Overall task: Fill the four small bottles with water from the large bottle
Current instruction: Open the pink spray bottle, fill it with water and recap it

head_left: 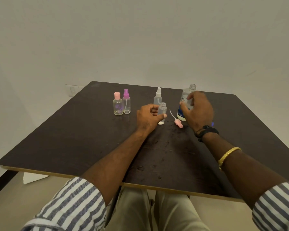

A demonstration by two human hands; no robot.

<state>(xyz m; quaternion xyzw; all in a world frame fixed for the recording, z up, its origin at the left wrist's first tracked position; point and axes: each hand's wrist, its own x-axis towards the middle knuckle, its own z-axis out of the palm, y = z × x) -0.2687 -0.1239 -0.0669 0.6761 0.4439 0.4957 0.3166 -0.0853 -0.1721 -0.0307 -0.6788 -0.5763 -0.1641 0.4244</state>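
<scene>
An uncapped large water bottle [188, 90] with a blue and white label stands upright at the table's back right. My right hand [198, 110] curls round its middle. My left hand [148, 116] holds a small clear open bottle [162, 110] upright on the table between thumb and fingers. Its pink spray cap [178, 122] with the tube lies on the table between my hands. Behind it stands a small bottle with a white spray top [157, 96]. Further left stand a pink-capped bottle [118, 104] and a purple spray bottle [126, 102], side by side.
The dark brown table [73, 139] has water drops scattered in front of my hands. A wall stands close behind the table. A white sheet [33, 178] lies on the floor below the table's left edge.
</scene>
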